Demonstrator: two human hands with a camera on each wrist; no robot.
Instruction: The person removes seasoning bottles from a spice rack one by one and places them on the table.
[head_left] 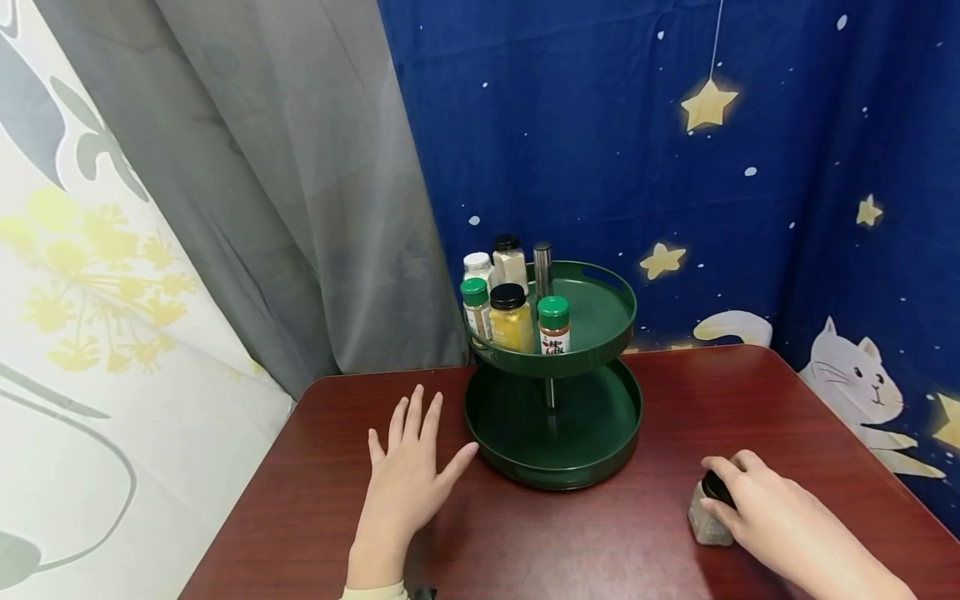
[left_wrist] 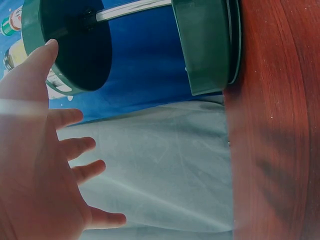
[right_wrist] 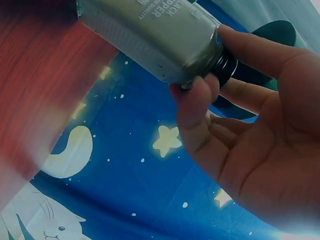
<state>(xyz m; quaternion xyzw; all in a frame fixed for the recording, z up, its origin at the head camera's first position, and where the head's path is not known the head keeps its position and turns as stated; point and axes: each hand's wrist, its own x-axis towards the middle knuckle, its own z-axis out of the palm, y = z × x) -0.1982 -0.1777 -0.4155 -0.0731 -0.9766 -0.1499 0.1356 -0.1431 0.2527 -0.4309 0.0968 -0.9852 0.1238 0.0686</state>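
Note:
My right hand [head_left: 780, 517] grips a black pepper jar [head_left: 707, 515] near its black lid, at the right of the table. In the right wrist view the label on the glass pepper jar [right_wrist: 155, 35] reads black pepper, and thumb and fingers close around its neck. My left hand [head_left: 408, 475] is spread, its fingers straight, to the left of a green two-tier turntable rack [head_left: 558, 479]. It holds nothing. In the left wrist view the left hand [left_wrist: 45, 160] appears beside the rack [left_wrist: 205, 50], its thumb overlapping the upper tier.
Spice bottles crowd the upper tier's left side: a yellow-filled jar [head_left: 512, 325], a green-capped red bottle [head_left: 554, 329], a white-capped jar [head_left: 477, 265], a steel cylinder [head_left: 543, 267] and others. Blue star curtain [head_left: 562, 125] and grey curtain [head_left: 300, 167] hang behind the reddish-brown table [head_left: 315, 450].

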